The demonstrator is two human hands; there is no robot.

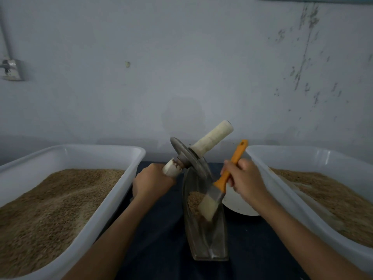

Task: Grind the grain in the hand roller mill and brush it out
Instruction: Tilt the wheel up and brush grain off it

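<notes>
White plastic tubs flank the work: the left tub [113, 190] and the right tub [282, 166] are both seen heaped with brown grain. Between them, on a dark cloth [161, 229], the metal trough [203, 239] of the mill is set lengthwise, a small pile of grain [194, 200] lying in its far half. Above it the roller wheel [188, 156] is being held tilted on its axle; it is judged heavy and rigid, best taken by its two pale handles. The near handle [170, 168] is gripped by the left hand [152, 182], fingers wrapped fully round it. The brush [219, 186] is held by the right hand [245, 178], fingers closed on the orange handle, bristles dipped into the trough beside the grain. The brush is judged light, its bristles soft; the loose grain will scatter easily. A white dish [238, 207] is glimpsed behind the right wrist.
</notes>
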